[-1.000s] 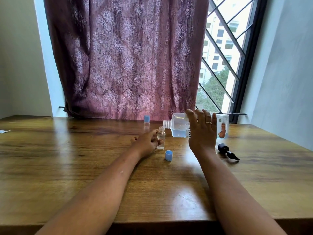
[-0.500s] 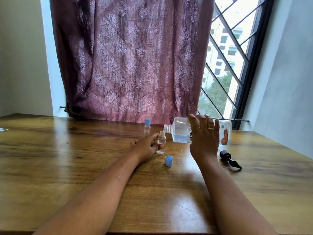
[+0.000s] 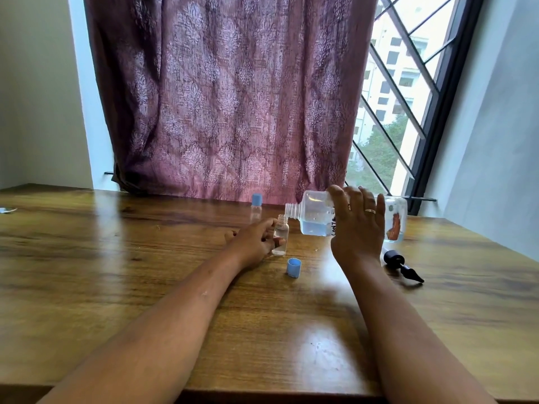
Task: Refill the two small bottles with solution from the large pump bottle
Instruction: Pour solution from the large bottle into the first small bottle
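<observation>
Large clear plastic pump bottle [image 3: 316, 220], R hand [image 3: 357, 231] fingers gripping: tilt slowly over small clear bottle [image 3: 281, 239] at 9 o'clock, L hand [image 3: 253, 242] pinching.

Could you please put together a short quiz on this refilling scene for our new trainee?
1. True or false: the large bottle is tipped sideways, with its neck at the mouth of the open small bottle.
2. Where is the loose blue cap? A: on the table, near the open small bottle. B: screwed onto the large bottle. C: inside a hand.
3. Which of the hands grips the open small bottle?
Key: 1 true; 2 A; 3 the left hand.
</observation>
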`<state>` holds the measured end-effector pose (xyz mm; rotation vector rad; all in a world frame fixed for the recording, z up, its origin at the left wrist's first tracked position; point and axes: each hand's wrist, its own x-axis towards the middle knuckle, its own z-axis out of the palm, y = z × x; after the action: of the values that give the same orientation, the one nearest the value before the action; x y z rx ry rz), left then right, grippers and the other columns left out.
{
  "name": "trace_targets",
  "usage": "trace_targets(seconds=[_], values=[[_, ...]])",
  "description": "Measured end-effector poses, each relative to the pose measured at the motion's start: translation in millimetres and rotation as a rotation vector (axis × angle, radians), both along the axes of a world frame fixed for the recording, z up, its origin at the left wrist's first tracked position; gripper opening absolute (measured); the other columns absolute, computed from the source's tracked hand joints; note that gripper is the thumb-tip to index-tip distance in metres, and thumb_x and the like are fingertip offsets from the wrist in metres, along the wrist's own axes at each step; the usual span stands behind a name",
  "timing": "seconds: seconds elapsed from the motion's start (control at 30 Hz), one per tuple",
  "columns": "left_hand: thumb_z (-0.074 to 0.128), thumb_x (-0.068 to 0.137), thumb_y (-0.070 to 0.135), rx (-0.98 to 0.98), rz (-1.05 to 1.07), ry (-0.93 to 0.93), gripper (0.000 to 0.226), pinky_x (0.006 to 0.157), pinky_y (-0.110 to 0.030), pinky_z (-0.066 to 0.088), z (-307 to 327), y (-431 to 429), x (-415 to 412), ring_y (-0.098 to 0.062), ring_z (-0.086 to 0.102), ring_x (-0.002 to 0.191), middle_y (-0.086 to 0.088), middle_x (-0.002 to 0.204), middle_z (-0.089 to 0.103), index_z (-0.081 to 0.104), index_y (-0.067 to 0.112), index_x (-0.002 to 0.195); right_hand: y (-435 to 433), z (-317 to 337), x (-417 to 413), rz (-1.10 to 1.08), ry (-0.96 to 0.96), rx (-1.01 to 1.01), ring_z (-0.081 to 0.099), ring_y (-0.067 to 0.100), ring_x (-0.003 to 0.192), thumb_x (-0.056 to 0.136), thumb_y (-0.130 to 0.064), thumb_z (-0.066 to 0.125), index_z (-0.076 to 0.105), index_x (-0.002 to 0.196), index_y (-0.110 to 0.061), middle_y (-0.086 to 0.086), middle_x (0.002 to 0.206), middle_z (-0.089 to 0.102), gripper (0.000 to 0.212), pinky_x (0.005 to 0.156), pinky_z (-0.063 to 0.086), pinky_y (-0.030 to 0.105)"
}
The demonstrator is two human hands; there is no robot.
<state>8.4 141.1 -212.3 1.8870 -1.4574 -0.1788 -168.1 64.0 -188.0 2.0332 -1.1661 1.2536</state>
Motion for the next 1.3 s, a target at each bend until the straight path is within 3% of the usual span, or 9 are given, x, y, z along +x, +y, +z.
trace_targets(seconds=[0.2, 0.97, 1.3], values=[[0.055, 0.088, 0.051, 0.012, -0.007, 0.016, 0.047, 0.090, -0.038, 0.014, 0, -1, 2, -0.013, 0.043, 0.132, 0.009, 0.132, 0.060, 0.044, 0.040, 0.133, 0, 0, 0, 0.006, -0.008, -0.008, 0.036, 0.030, 0.126, 0.061, 0.011, 0.056, 0.042, 0.130, -0.024, 0.008, 0.126, 0.052, 0.078, 0.114, 0.006, 0.042], [0.055, 0.089, 0.050, 0.011, -0.022, 0.006, 0.046, 0.090, -0.037, 0.014, 0, -1, 2, -0.016, 0.042, 0.132, 0.007, 0.133, 0.059, 0.043, 0.042, 0.132, 4, 2, -1, 0.003, 0.007, 0.034, 0.037, 0.032, 0.129, 0.066, 0.008, 0.051, 0.041, 0.132, -0.026, 0.008, 0.131, 0.050, 0.075, 0.115, 0.003, 0.041], [0.060, 0.083, 0.052, -0.007, -0.092, 0.098, 0.041, 0.108, -0.049, 0.015, -7, -8, 10, -0.010, 0.048, 0.124, 0.013, 0.125, 0.064, 0.049, 0.046, 0.123, 3, 2, -1, 0.007, 0.009, 0.032, 0.041, 0.033, 0.127, 0.059, 0.011, 0.059, 0.039, 0.129, -0.026, 0.008, 0.128, 0.052, 0.081, 0.113, 0.004, 0.040]])
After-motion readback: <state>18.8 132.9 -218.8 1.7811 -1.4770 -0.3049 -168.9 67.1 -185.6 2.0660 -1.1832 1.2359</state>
